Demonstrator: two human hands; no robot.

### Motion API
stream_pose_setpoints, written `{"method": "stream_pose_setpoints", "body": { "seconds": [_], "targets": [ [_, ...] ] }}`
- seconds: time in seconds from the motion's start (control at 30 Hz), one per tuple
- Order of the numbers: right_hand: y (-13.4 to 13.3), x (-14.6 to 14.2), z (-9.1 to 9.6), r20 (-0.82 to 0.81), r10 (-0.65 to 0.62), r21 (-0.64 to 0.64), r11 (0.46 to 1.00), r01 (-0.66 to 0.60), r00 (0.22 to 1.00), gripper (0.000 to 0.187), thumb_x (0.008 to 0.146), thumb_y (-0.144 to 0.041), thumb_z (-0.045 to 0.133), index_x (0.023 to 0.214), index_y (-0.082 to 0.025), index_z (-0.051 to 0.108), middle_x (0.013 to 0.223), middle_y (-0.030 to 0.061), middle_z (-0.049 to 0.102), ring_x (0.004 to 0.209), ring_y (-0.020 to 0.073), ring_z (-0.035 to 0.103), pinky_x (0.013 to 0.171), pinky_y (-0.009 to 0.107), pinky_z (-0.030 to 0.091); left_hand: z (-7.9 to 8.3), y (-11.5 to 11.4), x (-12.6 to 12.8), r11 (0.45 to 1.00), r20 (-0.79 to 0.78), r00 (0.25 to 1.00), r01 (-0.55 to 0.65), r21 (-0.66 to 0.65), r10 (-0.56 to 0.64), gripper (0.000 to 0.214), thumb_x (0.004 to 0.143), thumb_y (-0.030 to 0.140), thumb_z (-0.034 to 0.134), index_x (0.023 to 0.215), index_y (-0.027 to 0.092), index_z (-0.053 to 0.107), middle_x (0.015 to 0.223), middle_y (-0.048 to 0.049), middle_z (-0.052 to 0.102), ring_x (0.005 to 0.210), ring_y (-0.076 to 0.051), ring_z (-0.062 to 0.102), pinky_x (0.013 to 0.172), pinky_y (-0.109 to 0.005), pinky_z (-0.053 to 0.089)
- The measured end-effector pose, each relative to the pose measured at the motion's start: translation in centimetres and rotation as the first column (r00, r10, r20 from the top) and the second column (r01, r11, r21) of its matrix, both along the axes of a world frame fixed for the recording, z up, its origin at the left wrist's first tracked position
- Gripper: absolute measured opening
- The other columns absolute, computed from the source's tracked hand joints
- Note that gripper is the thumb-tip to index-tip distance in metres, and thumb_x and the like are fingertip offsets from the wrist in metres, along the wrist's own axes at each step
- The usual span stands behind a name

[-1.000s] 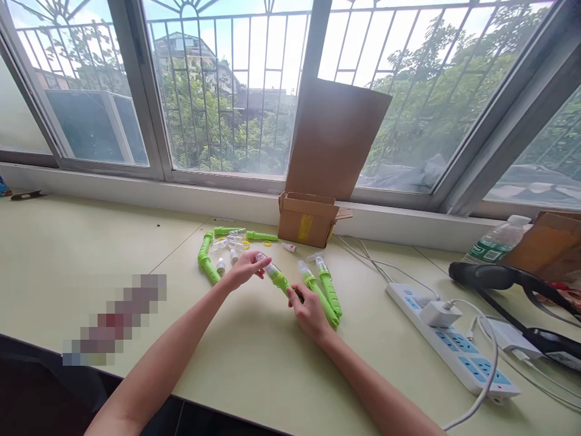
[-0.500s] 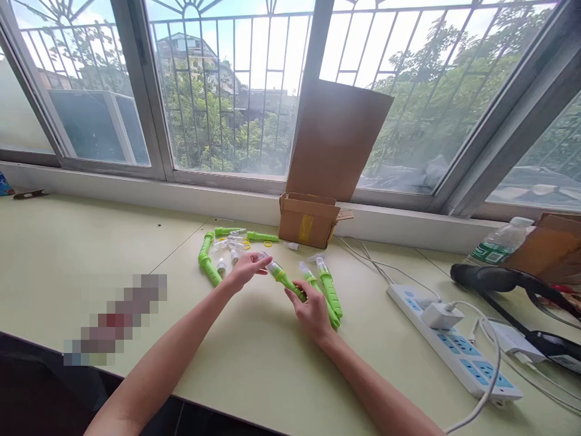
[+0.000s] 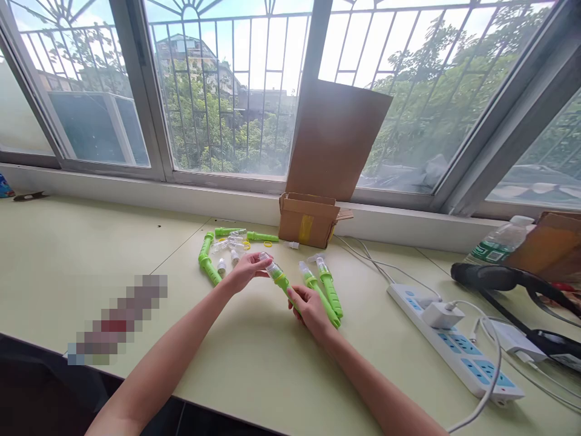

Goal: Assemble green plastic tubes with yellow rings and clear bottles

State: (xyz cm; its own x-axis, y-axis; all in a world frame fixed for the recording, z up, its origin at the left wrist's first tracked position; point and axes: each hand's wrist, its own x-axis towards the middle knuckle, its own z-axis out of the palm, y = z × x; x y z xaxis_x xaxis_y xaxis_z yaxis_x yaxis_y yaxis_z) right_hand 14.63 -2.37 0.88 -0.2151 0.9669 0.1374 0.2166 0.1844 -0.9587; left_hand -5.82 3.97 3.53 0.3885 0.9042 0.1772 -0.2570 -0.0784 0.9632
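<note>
A green plastic handle (image 3: 281,281) with a yellow ring is held aslant above the table, its clear cap (image 3: 271,265) pointing up and left. The fingers of my left hand (image 3: 247,271) are closed on the clear cap. Lower down, my right hand (image 3: 311,310) wraps round the green handle and hides its end. Just right of that hand lie two more capped green handles (image 3: 332,293), close together. Behind my left hand are several loose green handles (image 3: 206,251), clear caps (image 3: 220,244), small white-topped pieces (image 3: 221,266) and yellow rings (image 3: 267,244).
A small cardboard box (image 3: 306,221) stands against the window ledge. On the right are a power strip (image 3: 454,345) with a plugged-in white charger (image 3: 442,315), cables, a black strapped device (image 3: 494,278) and a plastic bottle (image 3: 502,239). The table's front edge runs below my forearms.
My right hand has turned on the green handle: its fingers have gone from the top side to underneath, with the thumb now above. My left hand keeps its hold on the cap.
</note>
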Motion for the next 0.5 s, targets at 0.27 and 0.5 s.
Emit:
{"method": "stream_pose_setpoints", "body": {
  "seconds": [0.27,0.5],
  "targets": [
    [0.8,0.4,-1.6,0.251,-0.414,0.452,0.849,0.272,0.875,0.031,0.081,-0.042,0.058,0.1,-0.02,0.067,0.091,0.0076,0.071,0.077,0.0243,0.062,0.07,0.034,0.045,-0.7,0.2,0.4,0.988,-0.074,0.993,-0.105,-0.117,0.097,0.039,0.073,0.046,0.072,0.092,0.012,0.068,0.096,-0.0137,0.068,0.091,-0.024,0.065,0.084,-0.039,0.05],
    [0.6,0.4,-1.5,0.258,-0.432,0.521,0.815,0.252,0.864,0.027,0.082,-0.037,0.059,0.102,-0.021,0.066,0.095,0.0069,0.071,0.082,0.024,0.064,0.073,0.033,0.047,-0.8,0.0,1.4,0.985,0.048,0.99,-0.126,-0.122,0.132,0.038,0.073,0.046,0.072,0.09,0.012,0.068,0.092,-0.011,0.067,0.088,-0.021,0.063,0.084,-0.04,0.05]
  ]
}}
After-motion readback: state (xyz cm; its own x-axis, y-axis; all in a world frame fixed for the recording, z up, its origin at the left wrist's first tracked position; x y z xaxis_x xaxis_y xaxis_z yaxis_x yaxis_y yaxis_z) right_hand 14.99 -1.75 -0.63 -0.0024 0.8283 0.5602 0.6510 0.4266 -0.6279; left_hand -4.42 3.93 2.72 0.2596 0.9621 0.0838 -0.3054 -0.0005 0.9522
